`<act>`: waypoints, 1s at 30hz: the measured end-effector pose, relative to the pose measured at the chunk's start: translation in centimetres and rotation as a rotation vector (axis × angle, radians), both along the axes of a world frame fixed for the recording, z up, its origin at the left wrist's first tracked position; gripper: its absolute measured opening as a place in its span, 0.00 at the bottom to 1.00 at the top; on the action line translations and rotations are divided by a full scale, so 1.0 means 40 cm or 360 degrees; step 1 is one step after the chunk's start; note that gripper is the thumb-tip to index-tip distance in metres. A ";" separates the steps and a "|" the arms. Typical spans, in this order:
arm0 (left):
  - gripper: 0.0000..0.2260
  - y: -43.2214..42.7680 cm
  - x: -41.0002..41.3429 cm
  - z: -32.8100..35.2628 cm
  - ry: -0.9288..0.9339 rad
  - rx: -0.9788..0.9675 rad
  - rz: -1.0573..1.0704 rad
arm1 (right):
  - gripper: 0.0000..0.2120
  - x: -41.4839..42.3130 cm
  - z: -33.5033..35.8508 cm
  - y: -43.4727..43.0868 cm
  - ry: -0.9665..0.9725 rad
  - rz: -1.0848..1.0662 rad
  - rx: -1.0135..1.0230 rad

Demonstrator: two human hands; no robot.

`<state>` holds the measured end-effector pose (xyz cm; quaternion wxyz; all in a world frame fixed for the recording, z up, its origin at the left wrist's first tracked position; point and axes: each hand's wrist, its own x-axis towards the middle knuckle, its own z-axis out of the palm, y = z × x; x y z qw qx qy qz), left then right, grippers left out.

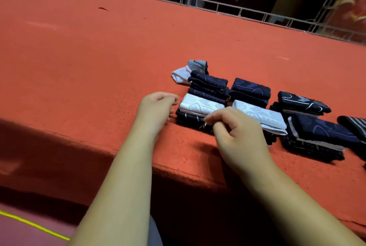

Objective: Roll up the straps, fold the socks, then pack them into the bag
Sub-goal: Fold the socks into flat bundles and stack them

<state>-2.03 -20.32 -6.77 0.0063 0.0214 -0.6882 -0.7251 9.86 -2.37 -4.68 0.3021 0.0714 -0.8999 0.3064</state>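
As seen from the head camera, folded socks in low stacks close to the front edge of a red carpeted ledge (99, 57). Nearest stack: a white folded sock (200, 106) on top of dark socks (188, 120), lying directly between the two hands.

Left hand (158, 107) just beside the left end of that stack, parted from it by a sliver of red. Knuckles up, fingers curled in against the thumb, nothing visible inside them.

Right hand (237, 132) at the near right corner of the same stack, wrist low over the ledge's front edge. Forefinger and thumb drawn together at the near edge of the dark socks. Cannot tell whether pinching a layer or only touching it. Other fingers curled under the palm. Both forearms bare, reaching in from the bottom of the frame.

Second white sock (259, 118) just beyond the right hand's knuckles, tilted across another dark pile, its near end hidden behind the hand. Further back, two dark stacks with purple markings (208, 85) (250, 89), touching side by side. Behind those, a pale sock (182, 74) with a grey mesh cuff. To the right, a dark stack with white lines (303, 102) and a larger dark pile (320, 132). Striped sock (354, 125) cut off by the right border. Patterns blurred, sock counts per stack impossible to make out.
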 end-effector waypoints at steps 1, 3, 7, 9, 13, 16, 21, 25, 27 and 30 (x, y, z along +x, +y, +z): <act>0.10 -0.001 -0.009 0.002 -0.0025 0.0046 0.0008 | 0.13 -0.019 0.022 -0.007 0.0004 -0.0003 -0.0001; 0.10 -0.003 -0.027 0.003 -0.0056 0.0106 0.0023 | 0.13 -0.066 0.066 -0.019 0.0029 0.0000 0.0053; 0.10 -0.010 -0.060 -0.002 -0.0095 0.0158 0.0002 | 0.14 -0.209 0.126 -0.020 -0.0022 -0.0065 0.0099; 0.10 -0.016 -0.076 -0.002 -0.0101 0.0163 0.0001 | 0.15 -0.297 0.147 -0.015 -0.0120 -0.0120 0.0093; 0.10 -0.035 -0.100 0.002 -0.0085 0.0153 0.0040 | 0.15 -0.487 0.175 0.009 -0.0364 -0.0261 0.0186; 0.11 -0.052 -0.122 -0.011 -0.0062 0.0064 0.0144 | 0.14 -0.607 0.177 0.026 -0.0515 -0.0341 0.0288; 0.12 -0.061 -0.142 -0.015 -0.0100 0.0110 0.0141 | 0.11 -0.730 0.173 0.040 -0.0769 -0.0415 0.0507; 0.11 -0.062 -0.152 -0.020 -0.0163 0.0155 0.0103 | 0.13 -0.782 0.158 0.026 -0.1004 -0.0412 0.0687; 0.10 -0.064 -0.158 -0.019 -0.0196 0.0169 0.0076 | 0.15 -0.799 0.148 0.010 -0.1089 -0.0419 0.0842; 0.09 -0.065 -0.162 -0.017 -0.0231 0.0169 0.0039 | 0.18 -0.826 0.136 -0.006 -0.1107 -0.0466 0.0923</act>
